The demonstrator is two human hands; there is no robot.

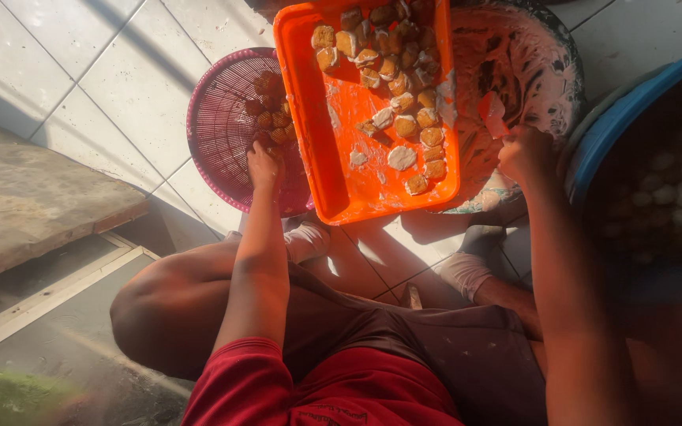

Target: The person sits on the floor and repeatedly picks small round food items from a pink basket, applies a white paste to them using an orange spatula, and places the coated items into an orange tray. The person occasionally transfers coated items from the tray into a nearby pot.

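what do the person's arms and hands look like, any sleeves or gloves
Both forearms are bare, with no gloves, watch or rings visible on the left hand or the right hand. A short red sleeve covers the left upper arm. The right arm's sleeve is out of view. Strong shadow hides finer detail on the hands.

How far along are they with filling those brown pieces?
Done: about two dozen paste-topped pieces lie on the orange tray. In hand: the left hand reaches into the pink basket of plain pieces; the right hand is at the paste bowl. Left: a small heap in the basket.
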